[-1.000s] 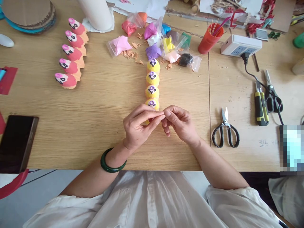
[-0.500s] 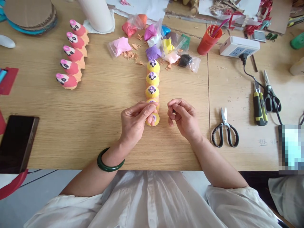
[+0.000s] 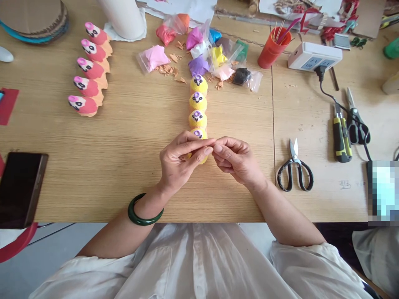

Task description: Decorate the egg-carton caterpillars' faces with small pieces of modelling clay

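Observation:
My left hand (image 3: 182, 160) is closed in a pinch, its thumb and forefinger pressed together above the near end of a row of yellow-painted egg-carton cups (image 3: 198, 101). These cups carry small faces with purple rings and black marks. Fingertip to fingertip with it, my right hand (image 3: 233, 160) is pinched too, the other fingers curled under. Whatever lies between the fingertips is too small or hidden to make out. The nearest yellow cup is mostly covered by my left hand.
Left stands a pink-red row of cups (image 3: 90, 89). Bagged coloured clay (image 3: 199, 65) and orange scraps lie behind the yellow row. Right are black-handled scissors (image 3: 294, 164), a utility knife (image 3: 342, 139), a red cup of sticks (image 3: 270, 54) and a power strip (image 3: 314, 57). A phone (image 3: 21, 187) lies left.
My right hand has moved left and its fingertips now meet those of my left hand. A small dark bit seen in my right fingers is now hidden. The view has shifted slightly.

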A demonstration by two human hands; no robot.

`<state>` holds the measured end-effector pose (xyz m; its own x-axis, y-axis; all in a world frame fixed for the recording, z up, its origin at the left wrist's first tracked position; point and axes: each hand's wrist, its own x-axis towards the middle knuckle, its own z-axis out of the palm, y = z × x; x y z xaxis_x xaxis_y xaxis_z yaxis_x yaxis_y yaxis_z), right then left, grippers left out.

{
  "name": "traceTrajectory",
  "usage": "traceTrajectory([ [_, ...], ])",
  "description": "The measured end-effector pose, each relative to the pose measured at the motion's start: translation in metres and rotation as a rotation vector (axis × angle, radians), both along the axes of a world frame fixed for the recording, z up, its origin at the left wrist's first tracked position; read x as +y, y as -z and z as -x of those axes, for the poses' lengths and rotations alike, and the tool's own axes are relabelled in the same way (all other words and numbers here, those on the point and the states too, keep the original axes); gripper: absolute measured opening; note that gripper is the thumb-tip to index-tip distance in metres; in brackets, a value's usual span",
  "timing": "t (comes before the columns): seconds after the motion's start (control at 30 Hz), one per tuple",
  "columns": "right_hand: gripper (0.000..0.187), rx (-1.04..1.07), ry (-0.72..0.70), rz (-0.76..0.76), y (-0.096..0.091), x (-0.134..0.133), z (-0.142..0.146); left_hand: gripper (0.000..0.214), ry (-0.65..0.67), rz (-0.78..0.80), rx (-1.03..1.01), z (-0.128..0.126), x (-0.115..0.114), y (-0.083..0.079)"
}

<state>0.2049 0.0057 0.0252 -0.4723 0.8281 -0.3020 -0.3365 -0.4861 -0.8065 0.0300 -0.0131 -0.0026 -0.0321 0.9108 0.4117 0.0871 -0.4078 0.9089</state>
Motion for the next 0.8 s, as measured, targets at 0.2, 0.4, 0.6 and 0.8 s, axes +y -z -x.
traceTrajectory([
  [0.2,0.042,0.014,0.037,-0.012,0.002,0.002,0.0,0.026,0.014,0.054,-0.022,-0.001,-0.001,-0.002],
  [0.4,0.043,-0.028,0.01,-0.019,0.002,0.0,0.0,0.016,-0.056,-0.056,0.139,-0.001,-0.002,-0.007],
  [0.6,0.044,-0.098,0.068,-0.061,0.006,0.004,-0.003,0.019,-0.238,-0.041,0.124,0.005,0.001,-0.008],
  [0.8,0.046,-0.164,0.226,-0.037,0.011,0.015,-0.007,0.027,-0.285,0.061,0.053,0.01,0.007,-0.004],
])
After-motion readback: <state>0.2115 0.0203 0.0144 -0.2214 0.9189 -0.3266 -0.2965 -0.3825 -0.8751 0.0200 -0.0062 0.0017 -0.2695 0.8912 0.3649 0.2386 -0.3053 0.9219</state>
